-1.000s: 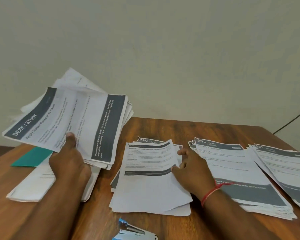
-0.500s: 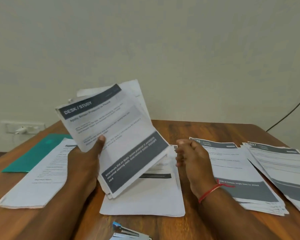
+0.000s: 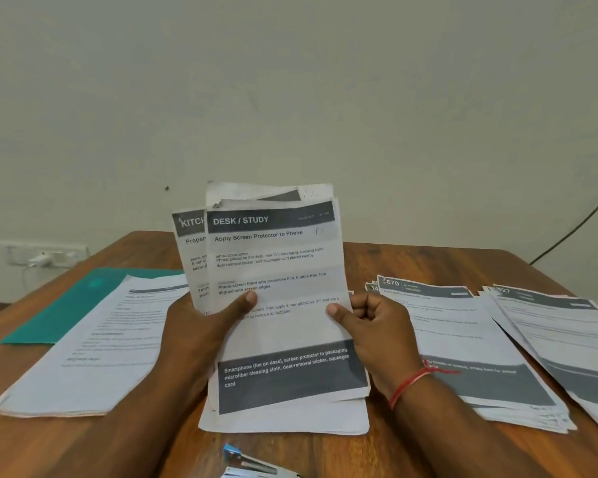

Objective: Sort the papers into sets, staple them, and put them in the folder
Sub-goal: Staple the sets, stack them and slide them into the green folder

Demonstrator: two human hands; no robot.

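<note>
White sheets look only part-sorted. The left hand (image 3: 201,326) and right hand (image 3: 370,326) each pinch the upright bundle (image 3: 273,270) at frame centre, thumbs in front. Flat piles (image 3: 463,339) flank it. The stapler (image 3: 252,465) at bottom edge and the teal folder (image 3: 69,305) at left lie untouched.

Teal folder (image 3: 73,305), white grey-banded papers (image 3: 277,291), brown wood-grain table (image 3: 411,260).
</note>
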